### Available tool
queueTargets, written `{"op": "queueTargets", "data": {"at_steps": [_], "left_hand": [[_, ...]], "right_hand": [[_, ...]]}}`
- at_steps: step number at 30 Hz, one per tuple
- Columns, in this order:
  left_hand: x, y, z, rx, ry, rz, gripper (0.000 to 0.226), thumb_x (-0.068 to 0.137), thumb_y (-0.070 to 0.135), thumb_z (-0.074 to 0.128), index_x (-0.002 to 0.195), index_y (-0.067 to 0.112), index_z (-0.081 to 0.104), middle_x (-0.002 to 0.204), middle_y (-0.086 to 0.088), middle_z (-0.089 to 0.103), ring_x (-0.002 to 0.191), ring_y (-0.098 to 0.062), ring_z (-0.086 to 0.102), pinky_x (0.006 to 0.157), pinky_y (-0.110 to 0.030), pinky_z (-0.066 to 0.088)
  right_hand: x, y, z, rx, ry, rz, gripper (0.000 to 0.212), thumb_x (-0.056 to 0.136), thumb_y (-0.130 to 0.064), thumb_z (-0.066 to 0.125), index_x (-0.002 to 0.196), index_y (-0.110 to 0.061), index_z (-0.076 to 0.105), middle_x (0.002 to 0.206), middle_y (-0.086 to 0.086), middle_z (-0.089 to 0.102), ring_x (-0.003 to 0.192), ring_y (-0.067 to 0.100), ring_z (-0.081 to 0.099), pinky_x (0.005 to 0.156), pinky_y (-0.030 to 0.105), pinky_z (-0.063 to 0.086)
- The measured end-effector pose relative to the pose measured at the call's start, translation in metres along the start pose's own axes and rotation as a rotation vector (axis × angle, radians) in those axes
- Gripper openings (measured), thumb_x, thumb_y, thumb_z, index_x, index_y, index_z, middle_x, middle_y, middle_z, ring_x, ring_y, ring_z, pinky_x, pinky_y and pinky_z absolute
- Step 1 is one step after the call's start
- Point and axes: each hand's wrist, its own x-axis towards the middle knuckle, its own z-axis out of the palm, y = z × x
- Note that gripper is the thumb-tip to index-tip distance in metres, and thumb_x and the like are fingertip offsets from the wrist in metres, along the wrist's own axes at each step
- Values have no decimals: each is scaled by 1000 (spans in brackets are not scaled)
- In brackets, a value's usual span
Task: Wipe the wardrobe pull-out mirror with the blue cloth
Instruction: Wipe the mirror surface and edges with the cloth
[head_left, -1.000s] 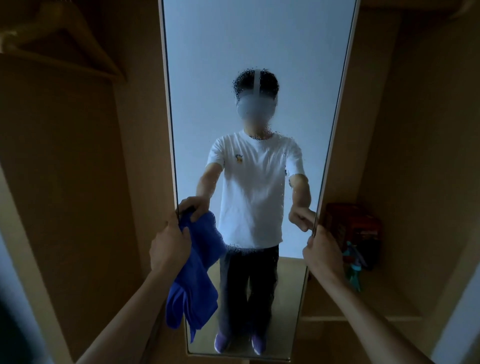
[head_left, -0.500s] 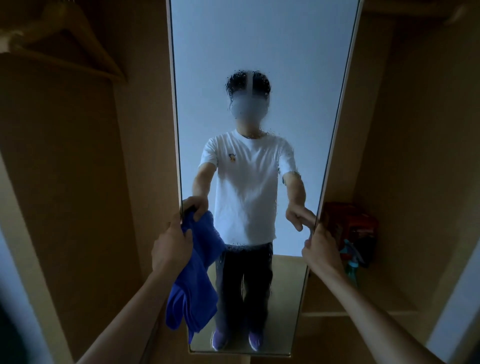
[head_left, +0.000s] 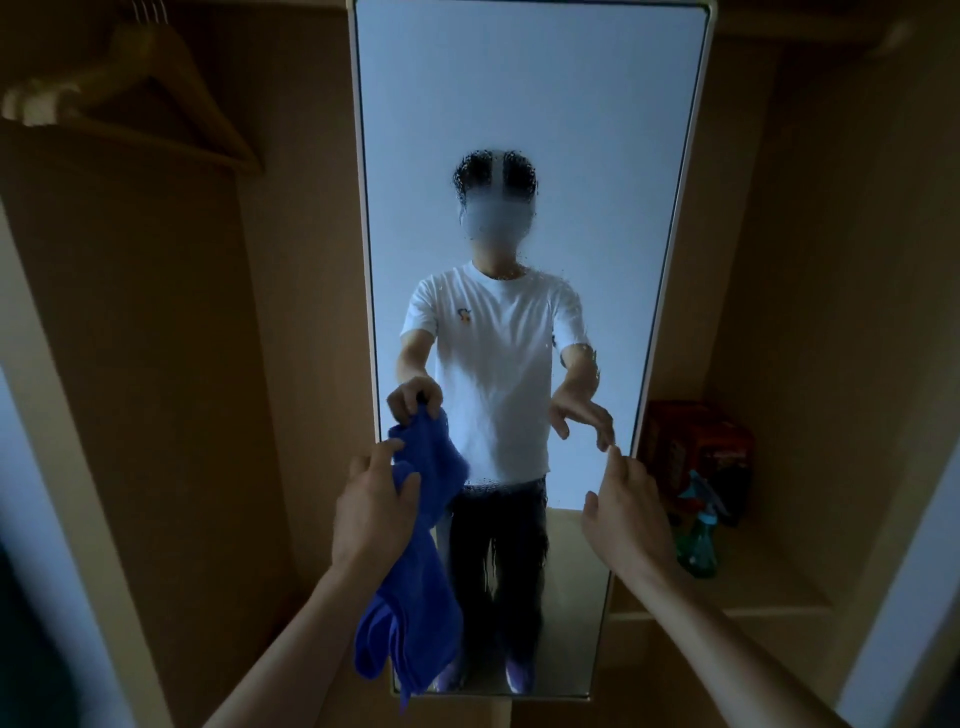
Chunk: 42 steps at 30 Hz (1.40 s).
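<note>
- Tall wardrobe mirror (head_left: 524, 130) fills the centre from 12 to 6 o'clock, in a pale frame. We see drops and wet streaks on the glass, esp. the lower half.
- Our left hand (head_left: 371, 512), approx. 7 o'clock, grasps the blue cloth (head_left: 415, 582), w/ thumb and fingers curled round its bunched top at the mirror's left edge. The rest hangs down over the btm-left of the glass.
- Our right hand (head_left: 623, 514), approx. 5 o'clock, is released: fingers loose and spread, holding nothing. Its index tip is right by the glass near the right edge; we can't tell if it touches.
- The glass reflects a person (head_left: 493, 374) in a white tee and dark trousers.
- Wooden hanger (head_left: 135, 88) at 10 o'clock.
- At 4 o'clock, on a shelf (head_left: 769, 597): teal spray bottle (head_left: 698, 540) just in front of a red box (head_left: 696, 447).
</note>
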Motion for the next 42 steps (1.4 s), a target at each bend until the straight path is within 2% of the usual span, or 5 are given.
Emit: {"op": "queueTargets", "data": {"at_steps": [13, 22, 31, 36, 42], "left_hand": [[-34, 54, -20, -707, -515, 237, 44, 90, 42, 73, 132, 43, 60, 117, 9, 67, 102, -22, 73, 82, -42, 63], [-43, 62, -12, -405, -827, 94, 50, 76, 58, 83, 121, 48, 63, 111, 19, 73, 99, -2, 72, 84, -23, 58], [-52, 58, -3, -649, -531, -47, 45, 78, 70, 71, 92, 27, 74, 92, -7, 77, 88, -27, 76, 85, -46, 59], [-61, 67, 4, -782, -401, -212, 46, 84, 72, 63, 86, 28, 75, 90, -10, 77, 84, -27, 76, 77, -39, 60], [-70, 86, 13, -893, -95, -236, 49, 85, 69, 62, 77, 22, 66, 66, -2, 66, 59, -15, 65, 56, -25, 53]], "right_hand": [[-41, -41, -36, 982, -756, -60, 61, 84, -71, 63, 138, -44, 53, 135, -15, 63, 123, 6, 61, 108, 39, 46], [-41, -22, -59, 850, -620, -85, 44, 73, -67, 75, 105, -39, 68, 104, -11, 74, 95, 9, 71, 89, 41, 57], [-33, 27, -74, 812, -854, 60, 66, 54, -48, 93, 111, -27, 67, 118, -4, 69, 104, 17, 69, 95, 40, 55], [-36, 29, -74, 1279, -633, 256, 64, 60, -13, 92, 118, -20, 66, 122, 9, 67, 103, 27, 72, 77, 33, 58], [-55, 22, -71, 1713, -697, 308, 61, 69, -33, 89, 124, -15, 69, 125, 11, 70, 115, 32, 67, 83, 37, 59]]}}
